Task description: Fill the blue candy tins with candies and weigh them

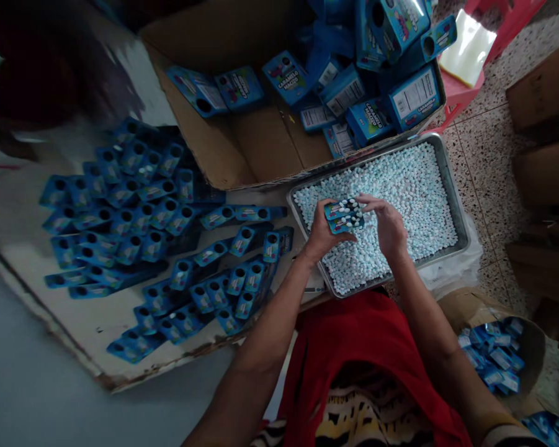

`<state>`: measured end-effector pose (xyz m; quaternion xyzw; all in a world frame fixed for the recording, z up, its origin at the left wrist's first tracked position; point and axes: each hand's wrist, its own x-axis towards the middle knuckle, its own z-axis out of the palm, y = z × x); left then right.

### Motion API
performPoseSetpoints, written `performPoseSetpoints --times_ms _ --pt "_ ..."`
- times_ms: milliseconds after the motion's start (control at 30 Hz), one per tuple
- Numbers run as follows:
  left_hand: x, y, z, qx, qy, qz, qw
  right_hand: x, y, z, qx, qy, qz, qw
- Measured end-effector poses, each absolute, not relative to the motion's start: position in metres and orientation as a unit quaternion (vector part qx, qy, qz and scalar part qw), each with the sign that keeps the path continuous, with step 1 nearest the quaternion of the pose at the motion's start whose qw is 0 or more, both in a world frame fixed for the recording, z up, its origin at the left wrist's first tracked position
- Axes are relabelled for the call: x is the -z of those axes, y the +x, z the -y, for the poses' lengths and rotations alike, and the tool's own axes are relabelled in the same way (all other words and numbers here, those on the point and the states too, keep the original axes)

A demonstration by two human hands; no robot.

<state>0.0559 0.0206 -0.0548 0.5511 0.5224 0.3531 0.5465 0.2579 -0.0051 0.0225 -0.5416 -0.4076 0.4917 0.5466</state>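
Observation:
Two small blue candy boxes (337, 217) are held side by side in my left hand (321, 233), its fingers closed round them. White candies sit on their right-hand ends. My right hand (389, 228) reaches toward those ends with fingers stretched out, the fingertips at or very near the candies. I cannot tell whether a candy is between them. Both hands are over a metal tray (460, 217) filled with small white and pale blue candies (414, 186).
Many upright blue boxes with round holes (130, 217) stand on the table (23, 211) at left. A cardboard carton (270, 143) behind the tray holds flattened or larger blue boxes (367, 118). At right are a red stool (465, 93) and a sack of blue boxes (493, 354).

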Motion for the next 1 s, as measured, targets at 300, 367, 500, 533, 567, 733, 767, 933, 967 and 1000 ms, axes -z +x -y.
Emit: performPoseSetpoints --times_ms 300,367,500,533,567,733,767,933,967,1000 --pt "0.041 0.066 -0.024 -0.38 0.446 -0.55 0.595 0.09 0.26 0.099 -0.306 -0.661 0.627 0.276" --pt "0.038 0.069 -0.026 -0.398 0.432 -0.567 0.578 0.104 0.26 0.077 -0.282 -0.685 0.62 0.258" --pt "0.02 0.068 -0.039 -0.434 0.503 -0.54 0.517 0.105 0.281 0.02 -0.287 -0.745 0.532 0.284" --pt "0.01 0.067 -0.042 -0.441 0.533 -0.525 0.496 0.099 0.288 0.009 -0.303 -0.759 0.48 0.319" --pt "-0.002 0.067 -0.045 -0.446 0.563 -0.508 0.475 0.089 0.293 0.0 -0.331 -0.764 0.417 0.364" --pt "-0.062 0.065 -0.041 -0.407 0.685 -0.434 0.419 0.016 0.303 -0.01 -0.568 -0.608 0.13 0.539" --pt "-0.069 0.066 -0.036 -0.393 0.696 -0.428 0.421 0.001 0.302 -0.008 -0.599 -0.567 0.108 0.555" --pt "-0.068 0.069 -0.002 -0.387 0.649 -0.498 0.426 -0.046 0.297 -0.005 -0.669 -0.454 -0.003 0.588" --pt "-0.066 0.071 0.004 -0.388 0.636 -0.513 0.426 -0.053 0.295 -0.006 -0.674 -0.442 -0.023 0.591" --pt "-0.064 0.072 0.009 -0.387 0.628 -0.522 0.428 -0.06 0.292 -0.007 -0.677 -0.432 -0.036 0.595"
